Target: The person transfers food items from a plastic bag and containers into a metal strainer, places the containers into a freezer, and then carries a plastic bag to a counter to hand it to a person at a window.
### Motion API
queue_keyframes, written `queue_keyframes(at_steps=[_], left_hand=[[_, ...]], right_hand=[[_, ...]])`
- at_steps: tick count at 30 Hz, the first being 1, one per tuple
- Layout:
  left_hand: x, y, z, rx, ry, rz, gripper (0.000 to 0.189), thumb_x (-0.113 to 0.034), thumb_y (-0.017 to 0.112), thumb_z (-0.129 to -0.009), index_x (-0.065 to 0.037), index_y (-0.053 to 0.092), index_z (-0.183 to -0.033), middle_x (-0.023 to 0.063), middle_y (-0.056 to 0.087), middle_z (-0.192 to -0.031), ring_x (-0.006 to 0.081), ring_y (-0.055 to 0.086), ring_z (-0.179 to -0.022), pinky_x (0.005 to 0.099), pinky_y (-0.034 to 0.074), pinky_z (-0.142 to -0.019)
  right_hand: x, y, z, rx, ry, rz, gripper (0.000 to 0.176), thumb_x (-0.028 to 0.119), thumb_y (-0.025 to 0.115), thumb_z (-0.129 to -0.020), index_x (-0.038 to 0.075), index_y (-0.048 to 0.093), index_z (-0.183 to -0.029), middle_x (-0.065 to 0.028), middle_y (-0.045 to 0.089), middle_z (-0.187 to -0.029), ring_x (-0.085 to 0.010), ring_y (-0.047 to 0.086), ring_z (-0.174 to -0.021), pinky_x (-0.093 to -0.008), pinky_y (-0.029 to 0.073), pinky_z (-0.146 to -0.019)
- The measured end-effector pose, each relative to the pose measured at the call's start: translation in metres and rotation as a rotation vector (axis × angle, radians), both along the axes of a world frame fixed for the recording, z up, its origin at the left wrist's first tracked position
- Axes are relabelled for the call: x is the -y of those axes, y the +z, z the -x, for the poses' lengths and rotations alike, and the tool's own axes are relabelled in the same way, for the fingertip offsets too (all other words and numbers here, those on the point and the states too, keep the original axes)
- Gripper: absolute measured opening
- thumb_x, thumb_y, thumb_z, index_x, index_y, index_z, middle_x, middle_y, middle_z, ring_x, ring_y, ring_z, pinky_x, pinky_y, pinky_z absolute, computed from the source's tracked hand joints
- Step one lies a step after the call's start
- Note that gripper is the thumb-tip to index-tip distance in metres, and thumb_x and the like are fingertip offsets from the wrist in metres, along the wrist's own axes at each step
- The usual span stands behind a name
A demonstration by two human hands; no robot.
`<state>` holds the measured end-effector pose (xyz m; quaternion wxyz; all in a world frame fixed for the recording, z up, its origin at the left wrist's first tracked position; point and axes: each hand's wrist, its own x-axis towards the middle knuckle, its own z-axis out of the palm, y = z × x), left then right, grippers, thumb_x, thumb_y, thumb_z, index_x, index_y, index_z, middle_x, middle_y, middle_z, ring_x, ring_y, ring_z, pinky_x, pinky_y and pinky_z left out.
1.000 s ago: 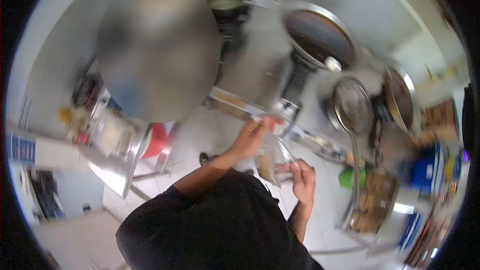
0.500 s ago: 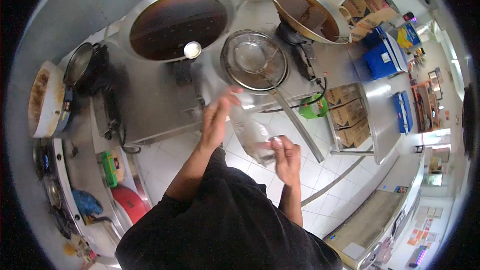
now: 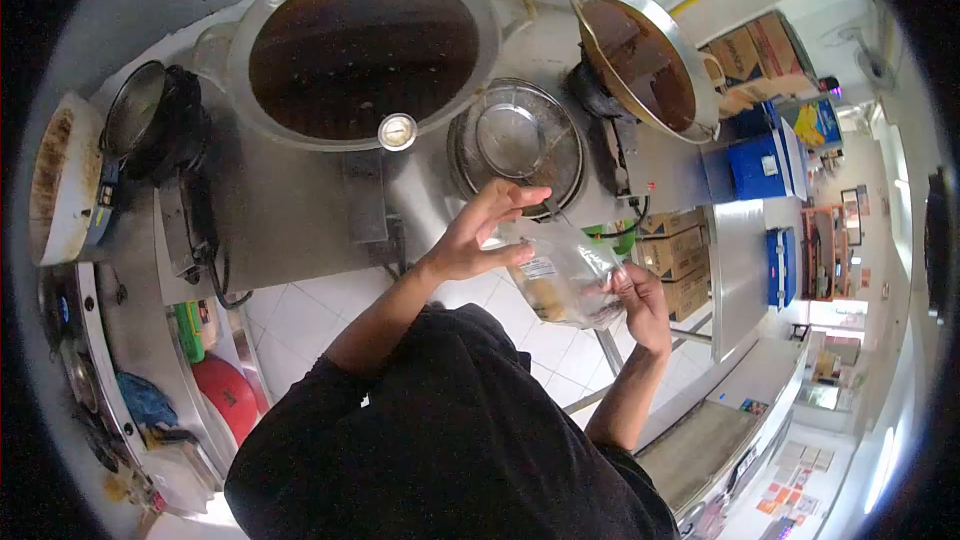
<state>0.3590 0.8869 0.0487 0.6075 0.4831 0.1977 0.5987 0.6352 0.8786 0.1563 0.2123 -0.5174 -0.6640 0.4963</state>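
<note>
My right hand (image 3: 642,312) pinches the side of a clear plastic bag (image 3: 575,265) between thumb and fingers. The bag carries a small printed label, and something yellowish shows in its lower part. At the bag's other side is my left hand (image 3: 490,235), its thumb and fingers apart, with the thumb tip right at the bag's edge. Just beyond the left hand a round mesh strainer (image 3: 510,140) lies on the steel counter (image 3: 290,210); its handle is partly hidden behind the bag.
A large pan of dark liquid (image 3: 360,50) stands at the back, a dial thermometer (image 3: 397,132) at its rim. A second wok (image 3: 640,65) is to the right. Blue coolers (image 3: 765,168) and cardboard boxes (image 3: 672,252) lie farther right. A red round lid (image 3: 224,398) is at lower left.
Both hands and the bag have shifted right in view, and the bag now looks wider. My left hand's fingers have spread. The head view has shifted too.
</note>
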Motion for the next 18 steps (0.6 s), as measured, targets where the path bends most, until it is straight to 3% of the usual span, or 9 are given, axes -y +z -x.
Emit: queue_keyframes(at_steps=[3,4,7,8,10,12,15,16,18], left_hand=[[-0.008,-0.006,0.007,-0.26,0.012,-0.105,0.085,-0.021,0.086,-0.073,-0.01,0.033,-0.138,0.015,0.048,-0.142,0.0248,0.046,-0.13,0.0423,0.038,-0.105],[-0.008,-0.011,0.007,-0.296,0.041,-0.069,0.089,-0.025,0.089,-0.069,-0.006,0.037,-0.139,0.0137,0.055,-0.134,0.0256,0.054,-0.121,0.041,0.044,-0.1],[-0.012,-0.039,0.017,-0.464,-0.246,0.122,0.082,-0.024,0.087,-0.073,-0.003,0.043,-0.138,0.0116,0.061,-0.124,0.0258,0.06,-0.113,0.0387,0.047,-0.097],[-0.014,-0.059,0.013,-0.339,-0.293,0.141,0.072,-0.023,0.085,-0.076,-0.002,0.049,-0.134,0.0108,0.064,-0.118,0.0226,0.062,-0.109,0.0372,0.053,-0.09],[-0.016,-0.078,0.006,-0.253,-0.37,0.286,0.07,-0.021,0.082,-0.079,-0.003,0.046,-0.136,0.0111,0.063,-0.119,0.0206,0.062,-0.109,0.0357,0.057,-0.083],[-0.014,-0.059,-0.002,-0.137,-0.417,0.384,0.065,-0.021,0.075,-0.086,-0.004,0.042,-0.139,0.0111,0.062,-0.121,0.0194,0.062,-0.108,0.0331,0.061,-0.072],[-0.016,-0.074,-0.027,-0.022,-0.287,0.517,0.059,-0.017,0.067,-0.092,-0.006,0.038,-0.142,0.0088,0.061,-0.117,0.0201,0.062,-0.103,0.0379,0.062,-0.075],[-0.015,-0.071,-0.037,-0.013,-0.218,0.639,0.052,-0.023,0.063,-0.096,-0.01,0.041,-0.141,0.0063,0.062,-0.116,0.0165,0.063,-0.1,0.0354,0.061,-0.075],[-0.024,-0.071,-0.043,0.131,-0.316,0.688,0.044,-0.026,0.058,-0.098,-0.012,0.045,-0.138,0.0041,0.062,-0.114,0.0136,0.063,-0.097,0.0328,0.06,-0.075]], right_hand=[[-0.027,-0.004,0.008,-0.067,0.064,0.064,0.031,0.02,0.046,-0.103,0.003,0.057,-0.081,-0.013,0.071,-0.084,-0.017,0.065,-0.078,-0.0297,0.048,-0.073],[-0.036,-0.007,0.01,-0.091,0.084,0.093,0.029,0.02,0.047,-0.103,0.003,0.058,-0.081,-0.0126,0.071,-0.083,-0.0179,0.065,-0.078,-0.0302,0.048,-0.073],[-0.069,-0.016,0.008,-0.16,0.123,0.163,0.026,0.018,0.049,-0.101,0.003,0.058,-0.082,-0.0116,0.069,-0.08,-0.0204,0.066,-0.076,-0.0316,0.049,-0.072],[-0.081,-0.022,0.004,-0.122,0.063,0.159,0.023,0.019,0.052,-0.1,0.002,0.058,-0.085,-0.012,0.068,-0.081,-0.0224,0.067,-0.076,-0.0345,0.053,-0.071],[-0.107,-0.028,0.001,-0.18,-0.029,0.325,0.022,0.019,0.053,-0.099,0.001,0.058,-0.088,-0.0134,0.068,-0.084,-0.0244,0.068,-0.075,-0.0357,0.056,-0.068],[-0.128,-0.037,-0.002,-0.259,-0.064,0.456,0.021,0.02,0.055,-0.098,0.0,0.058,-0.092,-0.0146,0.067,-0.086,-0.0262,0.069,-0.074,-0.0362,0.058,-0.065],[-0.162,-0.05,-0.004,-0.338,-0.031,0.544,0.022,0.021,0.057,-0.097,-0.002,0.058,-0.101,-0.0164,0.067,-0.089,-0.0283,0.07,-0.072,-0.0358,0.06,-0.063],[-0.172,-0.052,-0.005,-0.315,-0.038,0.549,0.023,0.02,0.057,-0.097,-0.002,0.058,-0.103,-0.017,0.068,-0.09,-0.0288,0.07,-0.072,-0.0356,0.06,-0.064],[-0.186,-0.059,-0.011,-0.3,-0.081,0.555,0.027,0.021,0.061,-0.094,-0.003,0.059,-0.106,-0.0175,0.069,-0.101,-0.0302,0.071,-0.081,-0.0358,0.06,-0.071]])
